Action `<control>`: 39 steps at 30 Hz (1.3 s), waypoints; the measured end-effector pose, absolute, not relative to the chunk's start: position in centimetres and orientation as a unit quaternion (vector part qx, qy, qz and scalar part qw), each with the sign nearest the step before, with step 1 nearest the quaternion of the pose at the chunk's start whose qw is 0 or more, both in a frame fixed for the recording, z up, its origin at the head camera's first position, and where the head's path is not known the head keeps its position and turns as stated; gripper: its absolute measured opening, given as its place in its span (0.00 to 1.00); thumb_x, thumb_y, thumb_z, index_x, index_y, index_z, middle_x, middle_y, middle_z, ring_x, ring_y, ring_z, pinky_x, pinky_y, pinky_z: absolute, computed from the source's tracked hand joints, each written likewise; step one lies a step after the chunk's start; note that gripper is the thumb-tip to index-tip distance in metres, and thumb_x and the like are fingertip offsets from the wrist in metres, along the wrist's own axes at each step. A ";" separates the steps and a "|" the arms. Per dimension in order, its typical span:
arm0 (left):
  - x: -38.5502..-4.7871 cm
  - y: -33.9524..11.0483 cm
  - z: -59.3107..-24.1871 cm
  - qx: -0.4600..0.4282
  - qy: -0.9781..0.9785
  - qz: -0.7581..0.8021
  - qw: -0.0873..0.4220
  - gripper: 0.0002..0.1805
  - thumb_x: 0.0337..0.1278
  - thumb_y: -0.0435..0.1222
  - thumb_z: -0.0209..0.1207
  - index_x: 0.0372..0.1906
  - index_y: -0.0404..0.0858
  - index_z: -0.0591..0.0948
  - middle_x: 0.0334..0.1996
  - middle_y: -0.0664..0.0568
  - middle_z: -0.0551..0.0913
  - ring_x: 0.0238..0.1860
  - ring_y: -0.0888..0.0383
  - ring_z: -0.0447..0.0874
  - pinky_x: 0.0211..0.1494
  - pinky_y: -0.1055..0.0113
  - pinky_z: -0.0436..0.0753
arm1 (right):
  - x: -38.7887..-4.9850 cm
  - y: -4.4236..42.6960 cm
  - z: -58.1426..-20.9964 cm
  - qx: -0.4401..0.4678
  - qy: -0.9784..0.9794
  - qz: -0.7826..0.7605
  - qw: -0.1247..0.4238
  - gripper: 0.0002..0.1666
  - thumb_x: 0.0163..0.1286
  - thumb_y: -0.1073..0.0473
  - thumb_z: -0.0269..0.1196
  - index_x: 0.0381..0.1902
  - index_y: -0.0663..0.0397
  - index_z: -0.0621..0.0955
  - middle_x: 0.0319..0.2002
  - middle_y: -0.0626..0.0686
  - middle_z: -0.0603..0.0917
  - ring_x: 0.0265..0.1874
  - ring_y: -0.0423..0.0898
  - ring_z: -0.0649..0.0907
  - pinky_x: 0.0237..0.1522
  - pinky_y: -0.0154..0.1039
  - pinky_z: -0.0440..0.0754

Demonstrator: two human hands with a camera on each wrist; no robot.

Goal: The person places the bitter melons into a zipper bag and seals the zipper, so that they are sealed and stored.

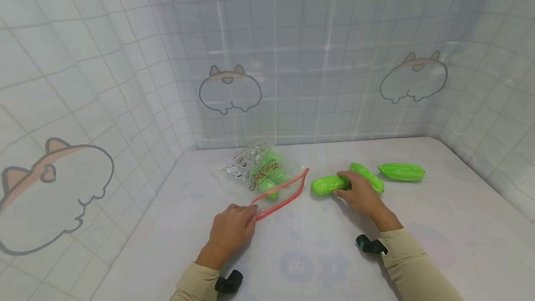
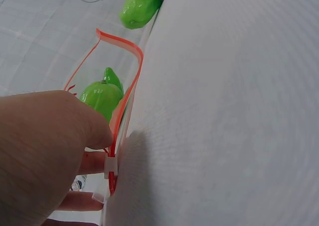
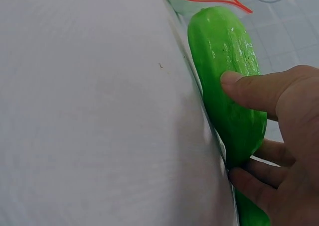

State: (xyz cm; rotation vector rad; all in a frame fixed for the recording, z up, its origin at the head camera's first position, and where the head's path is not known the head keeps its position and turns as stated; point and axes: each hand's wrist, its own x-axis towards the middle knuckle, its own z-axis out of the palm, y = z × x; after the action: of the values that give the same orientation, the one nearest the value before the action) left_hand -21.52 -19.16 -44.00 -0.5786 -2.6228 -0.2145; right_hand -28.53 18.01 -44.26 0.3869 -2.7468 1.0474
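A clear zip bag (image 1: 267,171) with a red zip edge and dark print lies at the middle of the table, its mouth gaping to the right. Green toy vegetables (image 1: 264,184) show through its plastic. My left hand (image 1: 231,229) pinches the near end of the red edge, and in the left wrist view a white slider (image 2: 110,166) sits beside the fingers. A shiny green toy cucumber (image 1: 327,185) is held in my right hand (image 1: 364,196), thumb on one side and fingers on the other, just right of the bag's mouth. The right wrist view shows its rounded end pointing towards the bag.
Two more green toy vegetables lie to the right: one (image 1: 372,180) close behind my right hand, another ridged one (image 1: 402,172) farther right. The white table (image 1: 188,189) meets tiled-pattern sheets (image 1: 292,59) at the back and sides.
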 end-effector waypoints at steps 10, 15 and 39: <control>-21.5 -19.1 -44.0 -0.209 -0.950 -0.084 0.219 0.10 0.54 0.36 0.67 0.43 0.44 0.88 0.36 0.55 0.90 0.32 0.53 0.83 0.26 0.60 0.81 | -28.2 18.0 -44.4 0.116 -0.921 0.362 0.083 0.34 0.65 0.57 0.71 0.65 0.65 0.72 0.61 0.65 0.76 0.63 0.63 0.74 0.61 0.60 0.70; -21.6 -19.1 -44.0 -0.212 -0.947 -0.085 0.227 0.11 0.53 0.36 0.67 0.44 0.44 0.89 0.37 0.54 0.90 0.32 0.53 0.84 0.26 0.60 0.81 | -28.0 17.9 -44.4 0.107 -0.923 0.362 0.081 0.34 0.65 0.55 0.71 0.64 0.63 0.73 0.59 0.64 0.78 0.61 0.61 0.75 0.60 0.60 0.72; -21.9 -19.4 -44.7 -0.208 -0.950 -0.077 0.222 0.09 0.55 0.37 0.66 0.42 0.47 0.88 0.37 0.56 0.90 0.33 0.54 0.83 0.25 0.61 0.80 | -27.7 17.3 -44.3 0.101 -0.911 0.391 0.084 0.32 0.65 0.54 0.71 0.62 0.61 0.74 0.56 0.61 0.80 0.54 0.57 0.79 0.54 0.57 0.76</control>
State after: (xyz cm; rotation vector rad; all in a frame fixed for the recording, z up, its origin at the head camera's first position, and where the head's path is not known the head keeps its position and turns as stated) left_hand -21.93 -19.36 -44.69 -0.5749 -2.6238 -0.2116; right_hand -27.71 17.33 -44.27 0.3020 -2.7180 1.1654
